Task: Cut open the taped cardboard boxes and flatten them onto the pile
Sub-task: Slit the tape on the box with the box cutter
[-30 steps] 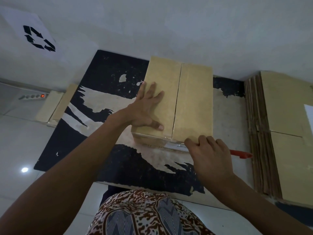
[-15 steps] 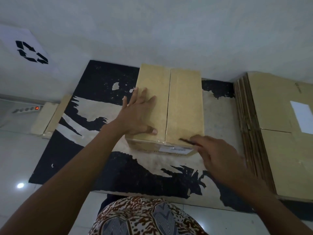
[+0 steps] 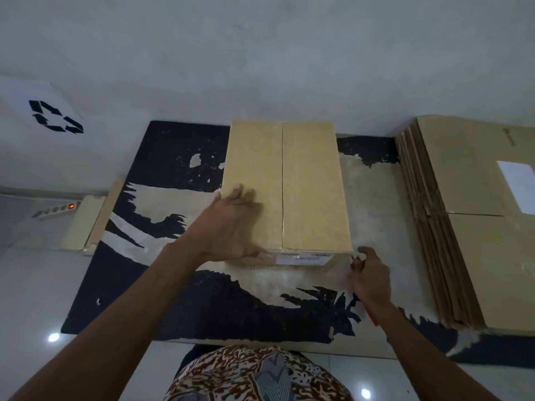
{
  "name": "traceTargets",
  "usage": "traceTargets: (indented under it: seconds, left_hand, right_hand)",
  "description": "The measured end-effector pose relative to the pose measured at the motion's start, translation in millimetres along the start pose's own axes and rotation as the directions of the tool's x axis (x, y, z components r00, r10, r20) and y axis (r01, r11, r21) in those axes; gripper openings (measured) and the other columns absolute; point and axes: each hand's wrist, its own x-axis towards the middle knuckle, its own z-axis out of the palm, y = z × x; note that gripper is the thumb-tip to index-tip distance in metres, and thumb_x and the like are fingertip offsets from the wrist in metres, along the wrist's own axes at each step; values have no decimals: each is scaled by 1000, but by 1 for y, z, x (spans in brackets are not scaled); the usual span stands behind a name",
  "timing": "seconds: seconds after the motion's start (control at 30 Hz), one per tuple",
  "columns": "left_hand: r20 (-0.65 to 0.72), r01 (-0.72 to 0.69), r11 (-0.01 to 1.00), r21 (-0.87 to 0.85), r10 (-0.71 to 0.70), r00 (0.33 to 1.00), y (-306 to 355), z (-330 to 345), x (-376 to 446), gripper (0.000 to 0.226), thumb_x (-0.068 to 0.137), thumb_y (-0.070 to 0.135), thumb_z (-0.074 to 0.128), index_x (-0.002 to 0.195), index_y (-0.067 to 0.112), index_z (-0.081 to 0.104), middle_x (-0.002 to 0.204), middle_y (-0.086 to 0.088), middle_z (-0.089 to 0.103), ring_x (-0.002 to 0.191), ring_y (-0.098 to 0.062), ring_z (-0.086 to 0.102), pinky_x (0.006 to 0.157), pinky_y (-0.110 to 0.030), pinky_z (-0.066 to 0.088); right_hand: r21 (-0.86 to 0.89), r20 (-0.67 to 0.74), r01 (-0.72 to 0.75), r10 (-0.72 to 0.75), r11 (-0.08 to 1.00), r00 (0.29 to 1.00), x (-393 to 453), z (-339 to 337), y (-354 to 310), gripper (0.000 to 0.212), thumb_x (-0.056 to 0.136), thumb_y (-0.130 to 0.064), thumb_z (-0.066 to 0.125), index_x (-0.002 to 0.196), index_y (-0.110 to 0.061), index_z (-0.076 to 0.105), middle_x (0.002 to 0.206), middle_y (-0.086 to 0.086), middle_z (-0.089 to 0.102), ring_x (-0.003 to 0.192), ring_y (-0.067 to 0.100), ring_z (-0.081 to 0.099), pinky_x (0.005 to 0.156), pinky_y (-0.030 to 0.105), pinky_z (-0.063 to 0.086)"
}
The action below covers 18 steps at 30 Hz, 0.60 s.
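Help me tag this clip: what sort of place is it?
Probably an indoor cardboard recycling corner: a recycling sign on the wall, a pile of flattened boxes at right, a closed cardboard box on a worn floor mat.

Closed cardboard box (image 3: 289, 186) is sitting upright on the black-and-tan mat, long axis running away from the camera. Two top flaps are meeting at a centre seam; a white label is showing on the near end face. Pile of flattened boxes (image 3: 451, 227) is lying to the right, well apart from the box, stacked edges fanning leftward, top sheet carrying a white label.
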Motion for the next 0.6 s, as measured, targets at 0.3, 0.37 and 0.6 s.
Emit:
traceTargets:
  seconds: [0.3,0.37,0.6]
  left_hand:
    - [-50,-79,996,-40,77,996,-16,8,-4,117,59,89,38,147,12,43,162,-1,12,152,-16,-7,124,-53,1]
    - [-58,-117,993,-24,115,992,-17,12,-3,125,59,99,28,146,11,45,162,-4,14,153,-19,-5,123,-55,3]
    - [-215,-257,954,158,287,934,-22,26,-1,83,89,71,38,126,1,62,145,-26,47,143,-44,32,105,-73,31]
  right_hand:
    - [-90,0,22,-22,996,1000,-2,14,10,25,98,-13,55,117,-6,68,106,21,54,84,34,56,81,39,50]
    - [-92,-8,-24,24,995,1000,-1,14,10,33,94,-19,60,126,-12,64,113,20,57,97,37,59,87,47,53]
    - [243,-490,412,-256,878,834,-13,-51,-75,17,94,-10,61,110,-10,65,106,3,62,94,14,58,81,33,52]
